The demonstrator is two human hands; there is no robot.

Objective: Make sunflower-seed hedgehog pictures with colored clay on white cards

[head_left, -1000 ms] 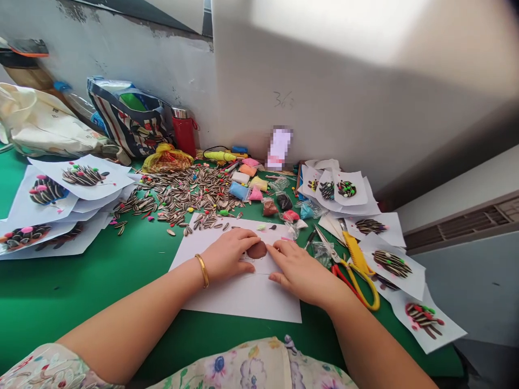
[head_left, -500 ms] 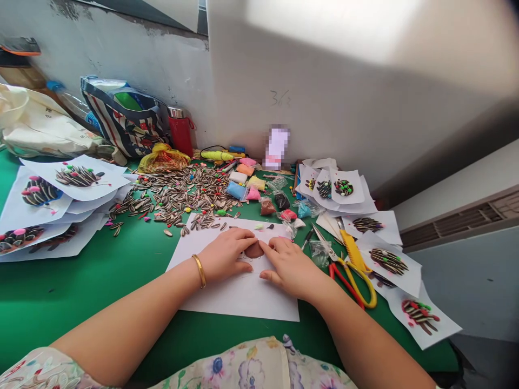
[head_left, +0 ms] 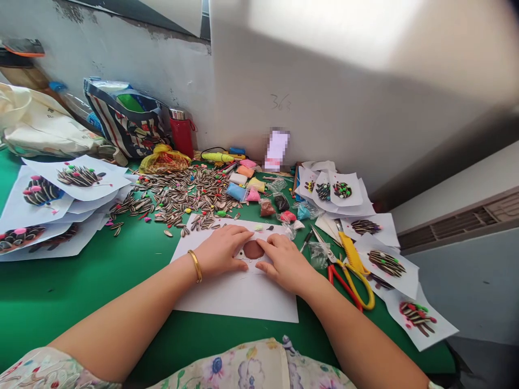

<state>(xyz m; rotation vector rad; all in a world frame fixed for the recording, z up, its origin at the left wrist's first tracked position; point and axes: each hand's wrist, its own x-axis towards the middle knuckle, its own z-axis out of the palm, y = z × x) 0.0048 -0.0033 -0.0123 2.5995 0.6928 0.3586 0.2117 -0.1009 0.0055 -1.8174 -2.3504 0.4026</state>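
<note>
A flat brown clay oval (head_left: 253, 249) lies on a white sheet of paper (head_left: 243, 300) in front of me. My left hand (head_left: 225, 249) rests on the paper at the oval's left side, fingers apart, holding nothing. On the other side, my right hand (head_left: 283, 258) has its index fingertip at the oval's right edge, with thumb and fingers spread. Faint drawn lines show just below the oval. Above it on the sheet sit a small light green piece (head_left: 258, 227) and a small black piece (head_left: 270, 228).
Striped sunflower seeds (head_left: 178, 189) are heaped behind the paper, beside coloured clay packets (head_left: 236, 191). Yellow-handled scissors (head_left: 360, 281) and a yellow cutter (head_left: 352, 249) lie to the right. Seed pictures on paper (head_left: 79, 175) are stacked left, more (head_left: 387, 259) right. A red flask (head_left: 181, 135) stands behind.
My left hand has shifted slightly left and away from the oval, leaving more of it showing. My right hand has moved a little, its fingertip staying by the oval's edge.
</note>
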